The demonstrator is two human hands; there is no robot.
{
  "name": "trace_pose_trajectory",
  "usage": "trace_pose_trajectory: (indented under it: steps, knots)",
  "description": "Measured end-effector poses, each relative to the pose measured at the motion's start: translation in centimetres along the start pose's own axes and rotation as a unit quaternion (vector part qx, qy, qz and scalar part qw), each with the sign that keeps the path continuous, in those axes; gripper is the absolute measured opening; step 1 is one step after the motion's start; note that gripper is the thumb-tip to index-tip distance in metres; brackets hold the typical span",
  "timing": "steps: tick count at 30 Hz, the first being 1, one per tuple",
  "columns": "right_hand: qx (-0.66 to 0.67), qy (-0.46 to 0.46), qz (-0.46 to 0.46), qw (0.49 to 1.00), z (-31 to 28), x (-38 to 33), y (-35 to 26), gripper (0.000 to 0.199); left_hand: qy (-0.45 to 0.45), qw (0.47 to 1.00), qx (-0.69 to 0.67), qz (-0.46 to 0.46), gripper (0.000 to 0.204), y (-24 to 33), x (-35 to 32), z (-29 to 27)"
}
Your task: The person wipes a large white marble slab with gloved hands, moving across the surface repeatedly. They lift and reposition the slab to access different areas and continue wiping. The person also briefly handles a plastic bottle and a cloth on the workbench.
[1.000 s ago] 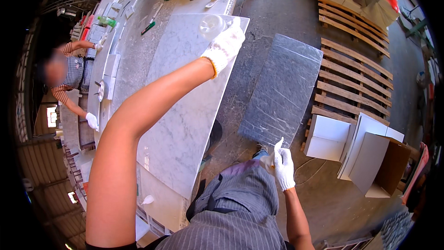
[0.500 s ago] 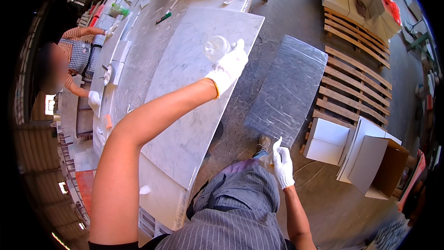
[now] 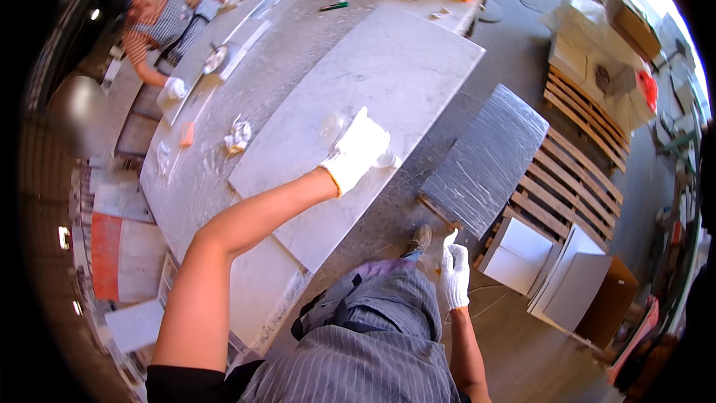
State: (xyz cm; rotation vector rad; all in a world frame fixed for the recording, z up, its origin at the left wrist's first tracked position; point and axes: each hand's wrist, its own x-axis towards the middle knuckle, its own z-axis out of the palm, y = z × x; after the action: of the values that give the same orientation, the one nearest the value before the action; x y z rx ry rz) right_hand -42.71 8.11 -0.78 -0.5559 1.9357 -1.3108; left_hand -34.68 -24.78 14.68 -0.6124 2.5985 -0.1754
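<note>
While the gloved left hand [image 3: 359, 151] lies on the pale marble slab [image 3: 373, 97], its fingers pressed together and flat beside a small clear object [image 3: 333, 125], the slab rests on the long grey bench [image 3: 298, 37]. The right hand [image 3: 453, 272] hangs by the hip, fingers loosely curled, holding nothing I can make out. Right of the bench: a dark grey slab [image 3: 485, 160], white boxes [image 3: 518, 254], a brown carton [image 3: 632, 24].
</note>
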Motion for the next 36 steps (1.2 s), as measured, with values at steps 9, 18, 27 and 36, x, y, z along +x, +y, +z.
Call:
trace_pose_trajectory:
  steps: [9,18,27,36]
  knots:
    - [0.003,-0.08,-0.006,0.997,3.6,-4.8,-1.6,0.027,0.345,0.833,-0.305,-0.307,0.068,-1.2,-21.8,19.6]
    - [-0.048,-0.135,-0.062,0.988,7.2,-4.7,-4.6,0.029,0.61,0.421,-0.443,-0.504,0.071,-6.9,-29.6,30.5]
    - [-0.138,-0.079,-0.113,0.981,5.8,-3.8,-5.7,0.033,0.602,0.386,-0.478,-0.511,0.084,-7.6,-30.5,33.1]
    - [-0.185,-0.027,-0.054,0.981,6.4,-0.1,-9.8,0.047,0.543,0.334,-0.544,-0.545,0.088,0.3,-30.3,28.5]
